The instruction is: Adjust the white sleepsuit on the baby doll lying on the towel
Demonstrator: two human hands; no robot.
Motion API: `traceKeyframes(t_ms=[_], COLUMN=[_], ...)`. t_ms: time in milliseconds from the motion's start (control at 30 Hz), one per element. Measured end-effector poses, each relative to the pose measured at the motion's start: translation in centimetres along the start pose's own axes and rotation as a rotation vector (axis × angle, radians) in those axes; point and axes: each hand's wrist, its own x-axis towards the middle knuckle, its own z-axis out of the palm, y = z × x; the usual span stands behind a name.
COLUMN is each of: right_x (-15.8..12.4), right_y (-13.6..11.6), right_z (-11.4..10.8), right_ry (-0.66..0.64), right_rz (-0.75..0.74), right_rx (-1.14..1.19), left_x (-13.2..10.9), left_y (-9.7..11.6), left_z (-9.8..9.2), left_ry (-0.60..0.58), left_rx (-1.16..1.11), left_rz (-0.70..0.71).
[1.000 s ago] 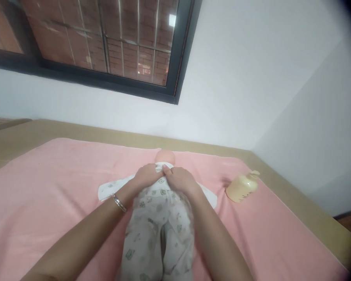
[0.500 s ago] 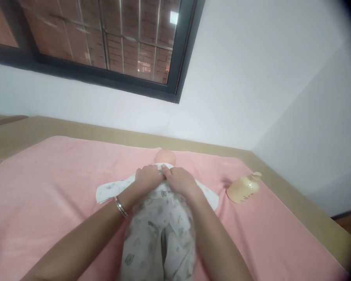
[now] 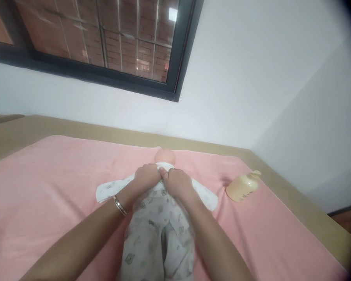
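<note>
A doll lies on its back on a pink cloth (image 3: 64,171), its round head (image 3: 165,156) toward the wall. It wears a white printed baby outfit (image 3: 152,242) with both sleeves spread out sideways. My left hand (image 3: 146,177), with a silver bangle on the wrist, is closed on the front of the outfit near the neck. Right beside it my right hand (image 3: 179,182) pinches the same fabric, thumb pointing toward the left hand. The two hands meet over the chest and cover what lies between the fingers, perhaps the fastening; I cannot tell.
To the right a pale yellow pump bottle (image 3: 242,187) stands tilted in view on the cloth. The wooden tabletop (image 3: 283,183) shows around the cloth. Behind it rise a white wall (image 3: 222,97) and a dark-framed window (image 3: 175,88) with bars.
Both hands stay on the outfit's front, with only slight shifts of the fingers. The view has moved a little; the doll and the bottle lie as before.
</note>
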Motion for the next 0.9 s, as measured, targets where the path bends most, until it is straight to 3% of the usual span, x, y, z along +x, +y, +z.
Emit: traceKeyframes(t_ms=[167,233,300,367,433,600,667,833,900], right_x=[2.3,1.6,0.1,-1.1,-1.2,1.7,1.8,-1.0,-1.0], right_y=[2.2,2.2,1.4,0.4,0.1,2.3,2.6,0.1,-0.2], right_z=[0.4,-0.2,-0.9,-1.2,-1.1,-0.3,-0.5,-1.6,-1.5], right_ry=[-0.114,-0.124,-0.065,0.007,0.026,-0.126,-0.154,0.029,0.026], right_rz=[0.093,0.063,-0.015,-0.104,-0.118,0.048,0.043,-0.198,-0.189], right_rx=[0.075,0.083,0.035,-0.011,-0.020,0.077,0.097,0.002,0.000], left_x=[-1.4,-1.2,-0.7,-0.4,-0.5,-1.8,-1.9,-1.0,-0.8], left_y=[1.9,1.8,1.0,0.4,0.4,2.4,2.5,1.0,0.8], left_z=[0.6,0.9,0.9,0.8,0.7,1.2,1.5,1.3,1.3], left_ry=[0.220,0.273,0.252,0.157,0.114,0.271,0.288,0.204,0.200], left_rx=[0.138,0.105,0.057,0.017,0.041,0.228,0.228,0.154,0.162], left_rz=[0.149,0.122,0.063,0.038,0.050,0.118,0.120,0.042,0.014])
